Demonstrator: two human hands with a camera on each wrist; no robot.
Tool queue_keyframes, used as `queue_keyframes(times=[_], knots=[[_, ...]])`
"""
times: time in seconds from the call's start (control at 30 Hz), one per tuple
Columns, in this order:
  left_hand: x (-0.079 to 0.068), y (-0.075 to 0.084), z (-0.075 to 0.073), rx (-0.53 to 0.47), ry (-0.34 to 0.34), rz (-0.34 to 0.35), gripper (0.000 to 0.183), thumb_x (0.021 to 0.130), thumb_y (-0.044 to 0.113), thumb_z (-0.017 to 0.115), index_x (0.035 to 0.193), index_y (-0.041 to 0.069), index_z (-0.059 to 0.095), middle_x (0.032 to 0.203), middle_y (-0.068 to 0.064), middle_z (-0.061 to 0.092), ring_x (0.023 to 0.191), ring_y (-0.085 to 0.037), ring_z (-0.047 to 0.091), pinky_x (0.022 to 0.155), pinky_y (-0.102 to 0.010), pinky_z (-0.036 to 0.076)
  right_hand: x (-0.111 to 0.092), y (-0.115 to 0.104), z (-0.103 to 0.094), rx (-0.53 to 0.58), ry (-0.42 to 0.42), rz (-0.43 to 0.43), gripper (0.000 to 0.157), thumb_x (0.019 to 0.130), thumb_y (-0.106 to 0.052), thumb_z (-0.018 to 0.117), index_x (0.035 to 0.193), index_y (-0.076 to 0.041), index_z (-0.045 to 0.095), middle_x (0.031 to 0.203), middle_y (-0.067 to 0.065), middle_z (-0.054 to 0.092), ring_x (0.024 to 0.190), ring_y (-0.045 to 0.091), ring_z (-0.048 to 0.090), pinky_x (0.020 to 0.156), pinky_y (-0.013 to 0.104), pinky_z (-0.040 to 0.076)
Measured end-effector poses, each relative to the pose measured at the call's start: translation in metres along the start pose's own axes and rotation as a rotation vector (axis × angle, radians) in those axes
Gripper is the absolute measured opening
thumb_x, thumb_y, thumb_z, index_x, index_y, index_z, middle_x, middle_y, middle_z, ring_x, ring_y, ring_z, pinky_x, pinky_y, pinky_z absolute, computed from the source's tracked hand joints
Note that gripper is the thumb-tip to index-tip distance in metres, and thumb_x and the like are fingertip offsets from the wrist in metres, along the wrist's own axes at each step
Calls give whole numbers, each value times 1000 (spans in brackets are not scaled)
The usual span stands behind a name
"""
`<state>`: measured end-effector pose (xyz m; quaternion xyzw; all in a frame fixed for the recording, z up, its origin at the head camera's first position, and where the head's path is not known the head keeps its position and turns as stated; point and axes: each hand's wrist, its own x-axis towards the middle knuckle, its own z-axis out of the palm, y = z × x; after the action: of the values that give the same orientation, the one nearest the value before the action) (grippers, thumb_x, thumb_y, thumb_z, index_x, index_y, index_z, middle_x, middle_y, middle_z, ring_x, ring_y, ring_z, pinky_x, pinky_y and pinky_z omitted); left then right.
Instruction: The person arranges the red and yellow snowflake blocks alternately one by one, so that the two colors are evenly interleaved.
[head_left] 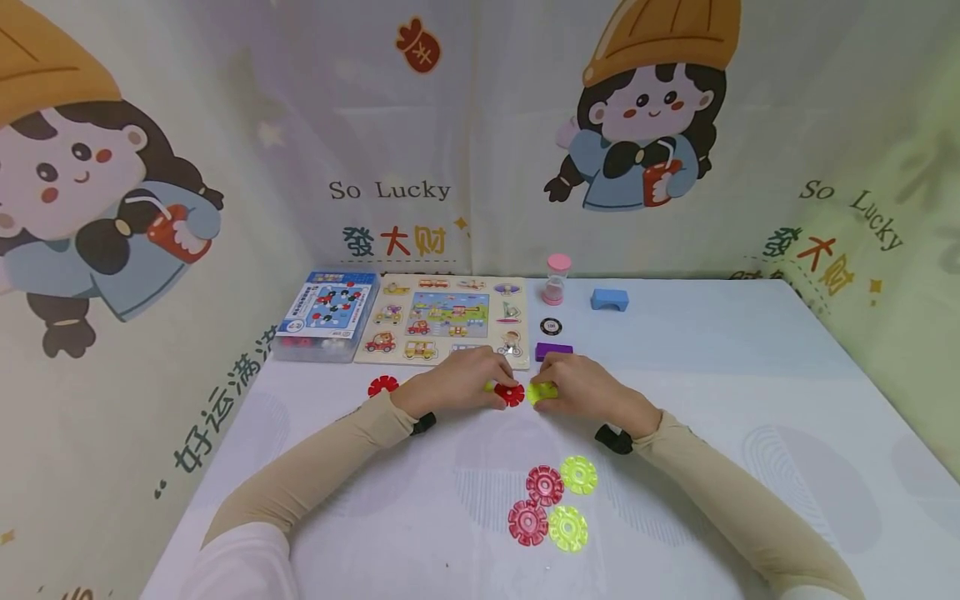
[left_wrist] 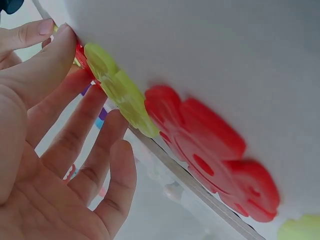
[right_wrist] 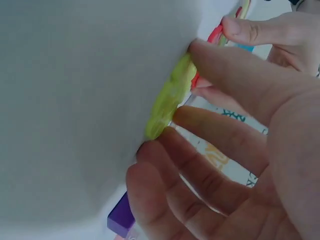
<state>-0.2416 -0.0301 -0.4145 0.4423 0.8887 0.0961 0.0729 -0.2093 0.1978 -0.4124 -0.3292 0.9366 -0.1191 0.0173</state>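
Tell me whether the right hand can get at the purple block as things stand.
Probably yes: the purple block lies just beyond the right hand, with nothing seen on top. But that hand pinches a yellow-green disc it would likely release first.

Left hand [head_left: 468,379]: thumb and index finger pinch, remaining fingers extend loosely. Right hand [head_left: 583,385]: thumb and fingertips pinch, close beside the left. Left forearm [head_left: 318,462], right forearm [head_left: 731,496]: beige-sleeved, reach forward, converging.

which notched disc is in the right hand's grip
The yellow disc at the row's right end: the right hand pinches it, the left hand holds the red disc beside it, and four nearer discs lie untouched.
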Motion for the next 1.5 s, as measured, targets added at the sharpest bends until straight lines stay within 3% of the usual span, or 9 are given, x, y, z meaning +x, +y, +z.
queue_keyframes(times=[0.27, 0.37, 0.53, 0.63, 1.03, 1.3, 1.5], knots=[[0, 0, -2, -22, 3, 13, 39, 81, 39, 73, 118, 27, 68, 116, 8, 64, 106, -11, 55, 89, -32, 48, -8, -13, 0, -23, 26, 65, 42, 73, -38, 80, 108, -17, 73, 97, 0, 65, 80, 9, 55, 69, 23, 49], [2, 1, -1, -5, 14, 44, 38, 82, 38, 72, 118, 27, 68, 117, 8, 63, 108, -10, 55, 90, -31, 49, -22, -29, -3, 23, 10, -11, 41, 74, -39, 79, 110, -20, 73, 100, -3, 65, 86, 8, 57, 76, 26, 52], [13, 9, -2, 1, 4, 73, 40, 83, 42, 70, 120, 28, 66, 122, 7, 61, 115, -11, 53, 96, -33, 47, -51, -57, -4, 96, -197, -200, 43, 78, -44, 74, 118, -30, 67, 108, -8, 60, 97, 6, 54, 83, 25, 51], [20, 14, -2, -6, -12, 67, 44, 83, 45, 68, 124, 27, 64, 126, 7, 60, 119, -12, 51, 100, -35, 44, -62, -66, -1, 74, -252, -238, 42, 80, -43, 73, 119, -33, 65, 110, -9, 57, 99, 5, 51, 85, 24, 50], [32, 26, 2, -3, -27, 90, 44, 84, 42, 68, 125, 26, 63, 121, 8, 62, 114, -11, 53, 96, -31, 44, -70, -70, 5, 40, -192, -156, 37, 75, -43, 76, 106, -22, 69, 104, -7, 60, 93, 5, 52, 81, 22, 50], [33, 26, 4, 26, -22, 95, 42, 84, 43, 68, 123, 27, 64, 120, 10, 63, 112, -10, 53, 92, -30, 46, -71, -72, 4, 25, -202, -158, 33, 78, -42, 75, 105, -24, 69, 101, -8, 61, 87, 3, 52, 78, 21, 50], [32, 29, 2, 24, -24, 88, 43, 84, 42, 69, 123, 26, 65, 119, 9, 64, 110, -10, 54, 91, -28, 46, -71, -74, 5, 23, -157, -185, 23, 77, -36, 74, 97, -26, 71, 94, -9, 63, 80, 2, 54, 74, 21, 51]])
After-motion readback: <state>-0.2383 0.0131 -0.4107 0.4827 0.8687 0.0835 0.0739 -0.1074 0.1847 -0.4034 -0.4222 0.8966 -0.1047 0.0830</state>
